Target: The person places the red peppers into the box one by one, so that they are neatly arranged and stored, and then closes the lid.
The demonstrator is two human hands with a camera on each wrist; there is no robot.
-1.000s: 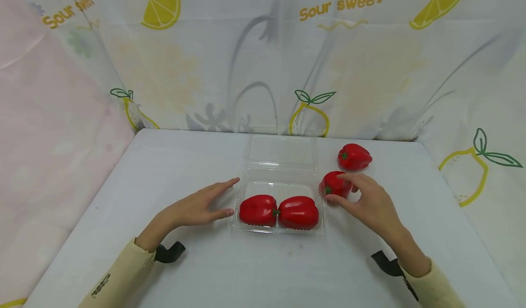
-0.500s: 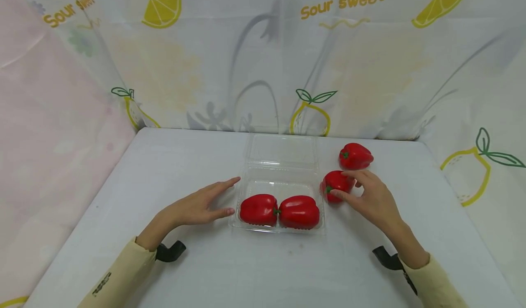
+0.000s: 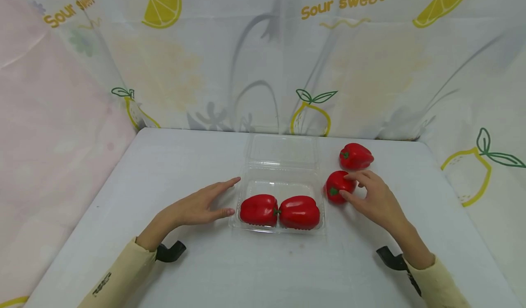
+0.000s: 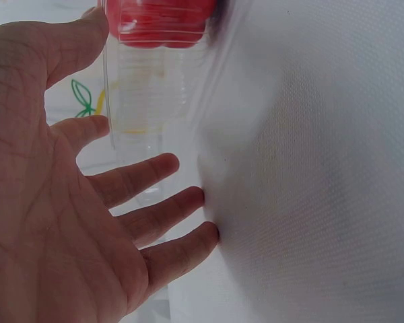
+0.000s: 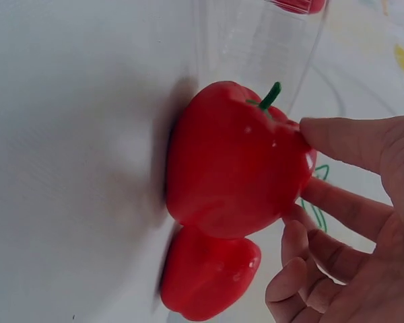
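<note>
R hand (image 3: 376,201): fingers pinch red pepper (image 3: 338,182) on tabletop (image 3: 283,271), beside clear container (image 3: 283,189) w/ 2 peppers (image 3: 259,209); L hand (image 3: 193,207): fingers spread, near container's L side

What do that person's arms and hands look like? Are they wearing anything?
The left sleeve and right sleeve are pale yellow-beige, and the left one has a dark patterned mark. A bent black piece sticks out near each cuff, one on the left and one on the right. The left hand and right hand wear no gloves.
</note>
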